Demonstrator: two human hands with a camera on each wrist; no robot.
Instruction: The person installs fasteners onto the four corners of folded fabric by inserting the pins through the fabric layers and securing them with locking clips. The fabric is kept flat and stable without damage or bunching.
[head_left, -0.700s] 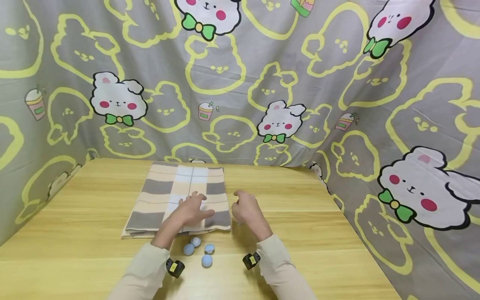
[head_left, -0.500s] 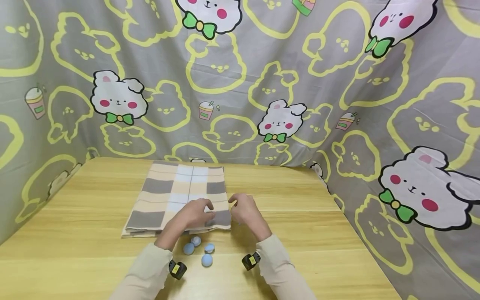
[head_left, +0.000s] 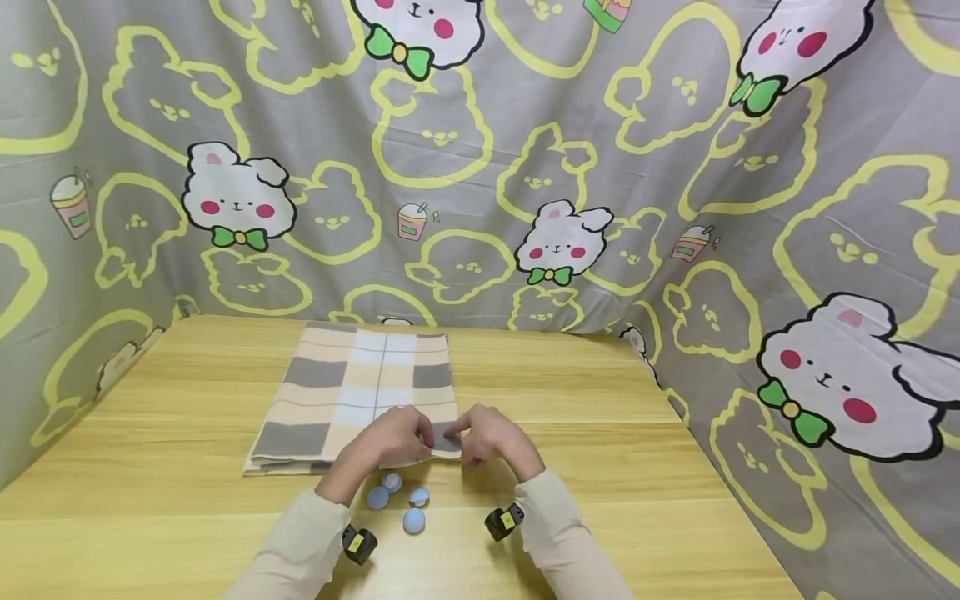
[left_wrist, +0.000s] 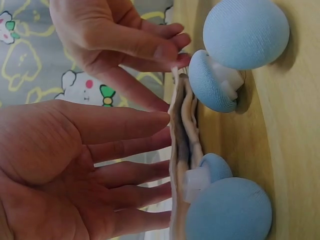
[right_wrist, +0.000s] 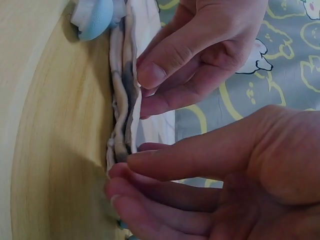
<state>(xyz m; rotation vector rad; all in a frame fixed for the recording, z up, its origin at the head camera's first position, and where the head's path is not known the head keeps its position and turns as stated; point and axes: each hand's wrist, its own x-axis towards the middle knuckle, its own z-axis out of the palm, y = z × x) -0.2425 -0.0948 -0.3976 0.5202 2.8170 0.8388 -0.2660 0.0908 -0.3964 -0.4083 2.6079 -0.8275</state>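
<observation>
Peach, grey and white checks are covering the folded plaid cloth (head_left: pixel 378 367), which is lying flat on the wood-grain table (head_left: pixel 585 400), with both hands working at its near right corner. Just in front of its near edge, four mushroom-shaped blue clips (head_left: pixel 414 522) with whitish bases are sitting in two loose pairs, one of each pair tipping onto its side. The left hand (head_left: pixel 399 435) is resting its thumb against the near edge, its fingers reaching over the upper face; the right hand (head_left: pixel 491 435) is bending loosely at the corner, its thumb touching the cloth and its lower fingers hanging below. Whether either is really pinching a layer, I cannot tell. Judging by this, the step in hand is sorting out the stacked layers at the corner, and the next move is calling for a sure pinch on the wanted layer, without brushing the clips. Knuckles are hiding the fingertips from the head camera, and the cloth is masking the left fingertips in the left wrist view. Under the right hand, a bluish sliver (right_wrist: pixel 123 225) is showing at the right wrist view's bottom edge, too cut off to identify.
</observation>
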